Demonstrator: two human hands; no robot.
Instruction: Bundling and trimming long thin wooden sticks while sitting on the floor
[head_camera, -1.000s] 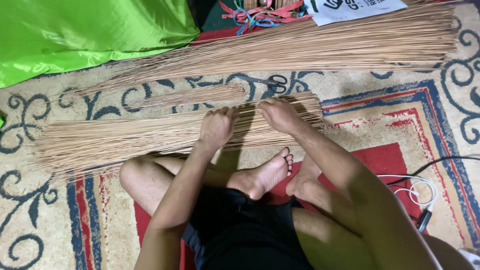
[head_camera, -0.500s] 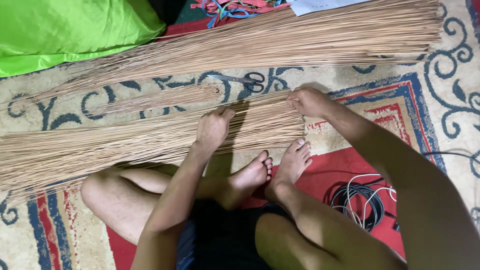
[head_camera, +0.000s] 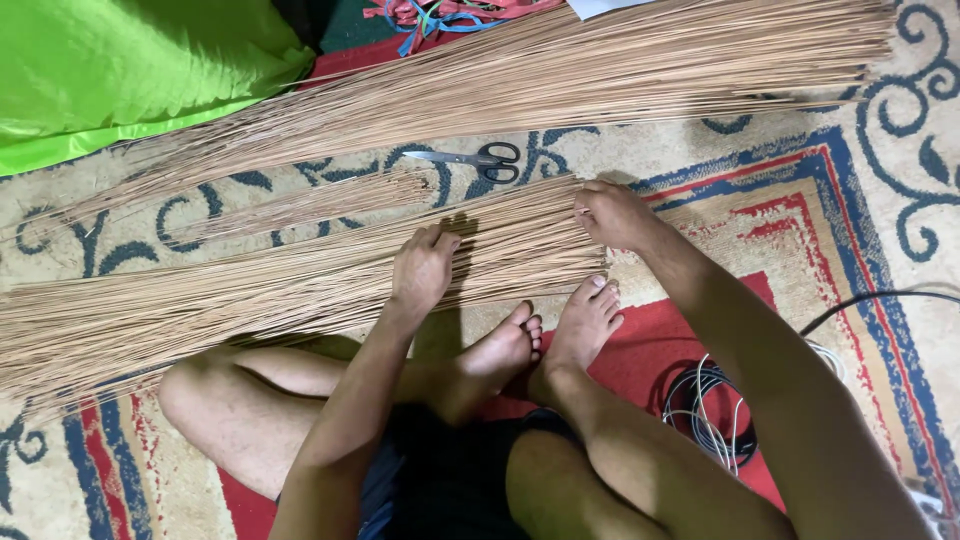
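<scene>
I sit cross-legged on a patterned rug (head_camera: 800, 190). A long flat bundle of thin tan sticks (head_camera: 250, 290) lies across it in front of my feet. My left hand (head_camera: 422, 272) rests palm down on the bundle near its middle, fingers together. My right hand (head_camera: 612, 215) is at the bundle's right end, fingers curled on the stick tips. A larger pile of the same sticks (head_camera: 560, 75) lies further away. A small loose bunch of sticks (head_camera: 300, 205) sits between the two.
Black-handled scissors (head_camera: 475, 160) lie on the rug between the piles. A bright green cushion (head_camera: 130, 70) is at the top left. Coloured ribbons (head_camera: 440, 12) lie at the top. Coiled cables (head_camera: 710, 410) sit by my right leg.
My right hand has slid to the right, out to the end of the near bundle. My left hand stays on the bundle. The view shifted, uncovering the scissors.
</scene>
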